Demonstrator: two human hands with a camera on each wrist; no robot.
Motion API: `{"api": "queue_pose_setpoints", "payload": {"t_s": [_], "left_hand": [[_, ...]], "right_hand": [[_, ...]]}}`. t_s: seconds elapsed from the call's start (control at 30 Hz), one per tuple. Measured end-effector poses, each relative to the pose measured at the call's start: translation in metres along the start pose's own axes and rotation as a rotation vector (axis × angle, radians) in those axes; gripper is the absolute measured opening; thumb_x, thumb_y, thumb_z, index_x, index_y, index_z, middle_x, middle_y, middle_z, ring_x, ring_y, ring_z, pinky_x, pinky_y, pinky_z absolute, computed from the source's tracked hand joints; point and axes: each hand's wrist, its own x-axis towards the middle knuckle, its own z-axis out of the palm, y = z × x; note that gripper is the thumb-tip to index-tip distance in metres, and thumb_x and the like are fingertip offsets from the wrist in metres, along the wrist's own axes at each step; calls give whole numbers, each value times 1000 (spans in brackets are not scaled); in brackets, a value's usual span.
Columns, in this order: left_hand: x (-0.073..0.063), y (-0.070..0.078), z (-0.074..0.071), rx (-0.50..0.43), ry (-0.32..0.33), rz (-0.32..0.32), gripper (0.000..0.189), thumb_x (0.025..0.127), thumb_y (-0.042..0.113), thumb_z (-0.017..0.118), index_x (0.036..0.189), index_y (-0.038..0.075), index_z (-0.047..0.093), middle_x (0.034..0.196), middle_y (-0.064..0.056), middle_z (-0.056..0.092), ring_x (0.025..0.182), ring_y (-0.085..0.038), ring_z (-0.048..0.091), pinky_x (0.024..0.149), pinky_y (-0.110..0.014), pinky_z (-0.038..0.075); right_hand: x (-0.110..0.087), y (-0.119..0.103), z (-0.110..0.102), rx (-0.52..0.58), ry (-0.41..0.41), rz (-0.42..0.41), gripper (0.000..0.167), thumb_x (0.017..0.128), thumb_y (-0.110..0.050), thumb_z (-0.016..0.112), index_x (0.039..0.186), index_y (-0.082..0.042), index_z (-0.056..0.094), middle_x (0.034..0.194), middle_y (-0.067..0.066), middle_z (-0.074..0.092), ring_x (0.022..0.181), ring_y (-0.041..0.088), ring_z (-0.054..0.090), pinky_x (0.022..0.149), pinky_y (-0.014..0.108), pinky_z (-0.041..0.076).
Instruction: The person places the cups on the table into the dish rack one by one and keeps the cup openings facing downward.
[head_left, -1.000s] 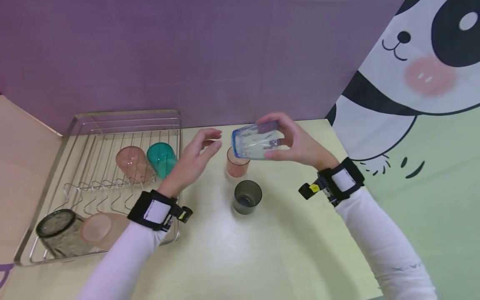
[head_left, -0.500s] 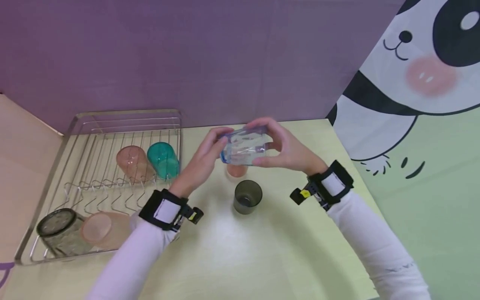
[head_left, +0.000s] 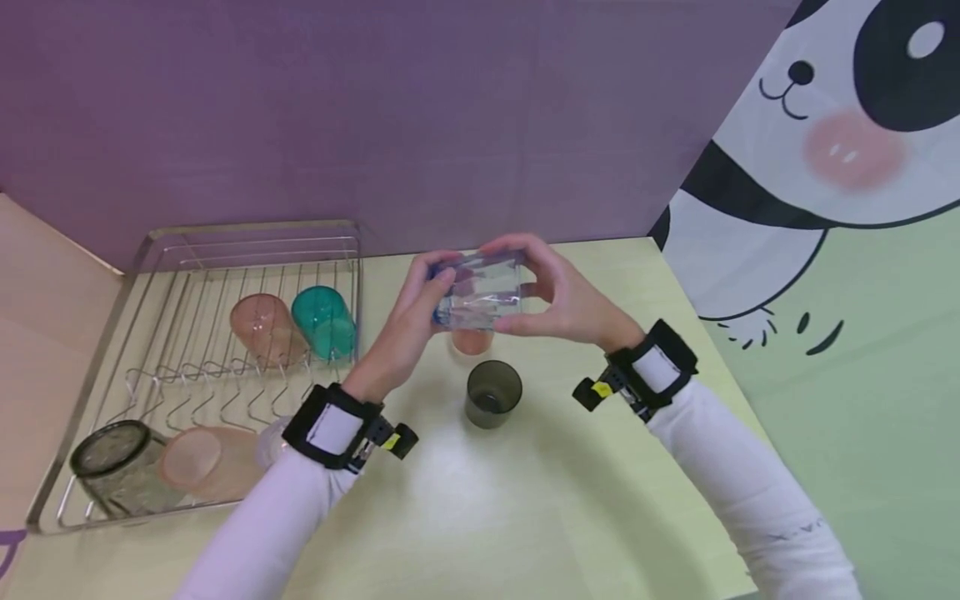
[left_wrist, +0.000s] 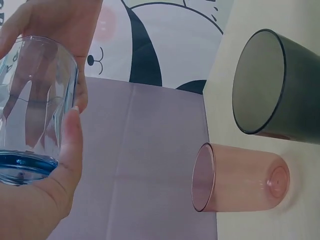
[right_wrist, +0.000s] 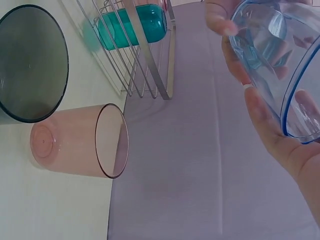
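Both hands hold a clear glass with a blue tint (head_left: pixel 483 292), lying on its side in the air above the table. My left hand (head_left: pixel 408 321) grips its left end, which in the left wrist view is the thick blue base. The right hand (head_left: pixel 562 296) curls its thumb and fingers round the other end, at the rim. Below the glass stands a pink cup (head_left: pixel 472 342), partly hidden by it in the head view; the left wrist view shows that pink cup (left_wrist: pixel 240 177) upright and whole. Nearer to me is a dark grey cup (head_left: pixel 493 394), mouth up.
A wire dish rack (head_left: pixel 187 375) stands on the left of the table. In it lie a pink cup (head_left: pixel 266 325), a teal cup (head_left: pixel 324 323), a large grey glass (head_left: pixel 123 467), a pale pink cup (head_left: pixel 213 462) and a clear item (head_left: pixel 273 442) partly behind the left sleeve. A purple wall backs the table.
The left hand has come in from the left and taken hold of the glass's base end. The right hand has moved the glass slightly left. The cups on the table have stayed put.
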Motion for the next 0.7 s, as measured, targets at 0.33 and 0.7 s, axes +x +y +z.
{"api": "queue_pose_setpoints", "payload": {"t_s": [0.33,0.7], "left_hand": [[-1,2,-3,-11,-4,-7,50,98,25,51,143,16,32,136,-9,44,119,-26,49,91,-37,51],[2,0,-12,-61,25,12,45,96,18,57,139,12,43,123,-6,53,108,-19,57,87,-33,56]], "right_hand": [[2,-2,1,5,-26,-1,76,76,1,78,141,-2,38,136,12,46,122,22,49,98,48,53],[3,-2,2,-32,-49,16,80,77,-3,79,143,-6,35,139,10,45,126,26,45,100,47,52]]}}
